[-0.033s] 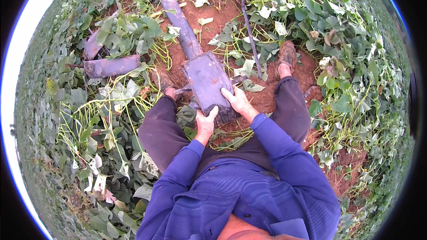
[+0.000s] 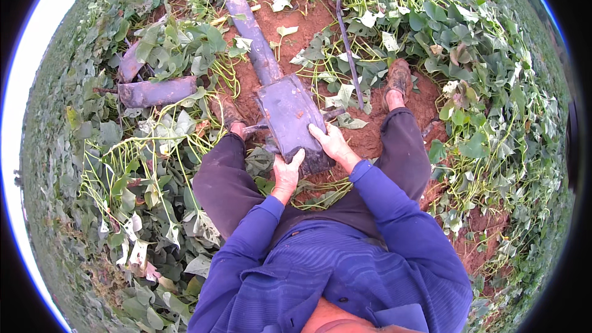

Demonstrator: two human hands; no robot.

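The left hand [image 2: 285,174] is grasping the near left corner of the box [image 2: 288,111], thumb on top; the right hand [image 2: 333,143] is gripping its right edge. The box is reaching away from both hands, over the soil [image 2: 308,21]. A beam [image 2: 251,37] is running from its far edge. Vines [image 2: 475,145] are bordering the soil's right edge.

The flat, mud-specked grey box [image 2: 288,111] slants over reddish soil [image 2: 302,24].
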